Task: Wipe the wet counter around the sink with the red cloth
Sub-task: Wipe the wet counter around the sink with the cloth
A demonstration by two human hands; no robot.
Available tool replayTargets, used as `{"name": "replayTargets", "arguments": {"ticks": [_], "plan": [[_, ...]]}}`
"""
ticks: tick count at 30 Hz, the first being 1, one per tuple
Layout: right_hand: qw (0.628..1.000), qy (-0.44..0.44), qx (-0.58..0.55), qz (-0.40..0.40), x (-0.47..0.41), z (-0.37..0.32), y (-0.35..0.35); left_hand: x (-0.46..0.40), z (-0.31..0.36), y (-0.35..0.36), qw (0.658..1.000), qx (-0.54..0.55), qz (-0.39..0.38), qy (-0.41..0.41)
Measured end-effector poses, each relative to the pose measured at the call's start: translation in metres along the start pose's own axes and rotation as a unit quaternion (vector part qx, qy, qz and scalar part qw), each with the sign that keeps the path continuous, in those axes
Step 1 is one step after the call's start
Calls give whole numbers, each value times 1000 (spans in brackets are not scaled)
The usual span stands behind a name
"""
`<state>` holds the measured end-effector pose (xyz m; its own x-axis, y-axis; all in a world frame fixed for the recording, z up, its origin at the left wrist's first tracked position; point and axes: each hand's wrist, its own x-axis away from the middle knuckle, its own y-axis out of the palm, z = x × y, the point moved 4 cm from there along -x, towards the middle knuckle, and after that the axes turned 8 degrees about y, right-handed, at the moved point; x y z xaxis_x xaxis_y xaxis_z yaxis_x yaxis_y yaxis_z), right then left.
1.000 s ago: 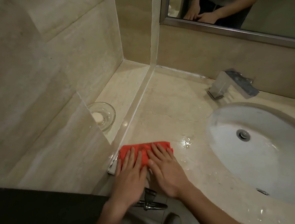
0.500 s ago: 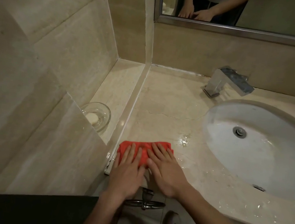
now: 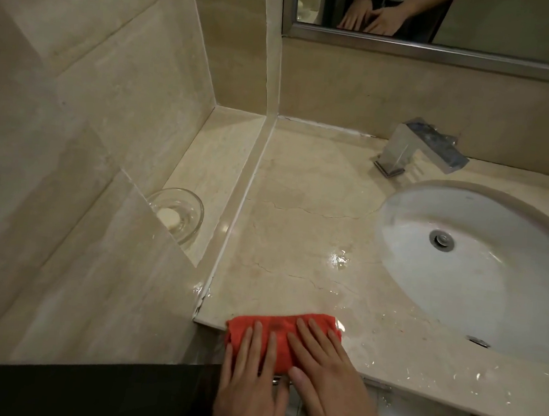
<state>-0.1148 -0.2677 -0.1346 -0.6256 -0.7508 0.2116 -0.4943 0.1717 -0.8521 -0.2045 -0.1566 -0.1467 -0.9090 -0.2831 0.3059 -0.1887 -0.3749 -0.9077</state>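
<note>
The red cloth (image 3: 280, 336) lies folded at the front edge of the beige stone counter (image 3: 300, 236), partly hanging over it, left of the white sink (image 3: 479, 279). My left hand (image 3: 249, 381) presses flat on the cloth's left part, fingers straight. Beside it, my right hand (image 3: 328, 378) presses flat on the right part. Water drops and a shiny puddle (image 3: 340, 260) sit on the counter between the cloth and the sink, and more drops lie along the front edge to the right.
A chrome faucet (image 3: 418, 147) stands behind the sink. A glass dish with soap (image 3: 178, 216) rests on a raised ledge to the left, by the tiled wall. A mirror (image 3: 449, 20) hangs above. A metal towel ring is partly hidden below my hands.
Both hands have pulled the cloth toward me, to the counter's front edge, where it now hangs partly over. The camera has tilted up slightly.
</note>
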Motion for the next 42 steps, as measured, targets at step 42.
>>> {"name": "replayTargets", "arguments": {"ticks": [42], "plan": [[991,136,-4,-3,-10,41,-42,-59,35,-43,987,83,-51,124]]}}
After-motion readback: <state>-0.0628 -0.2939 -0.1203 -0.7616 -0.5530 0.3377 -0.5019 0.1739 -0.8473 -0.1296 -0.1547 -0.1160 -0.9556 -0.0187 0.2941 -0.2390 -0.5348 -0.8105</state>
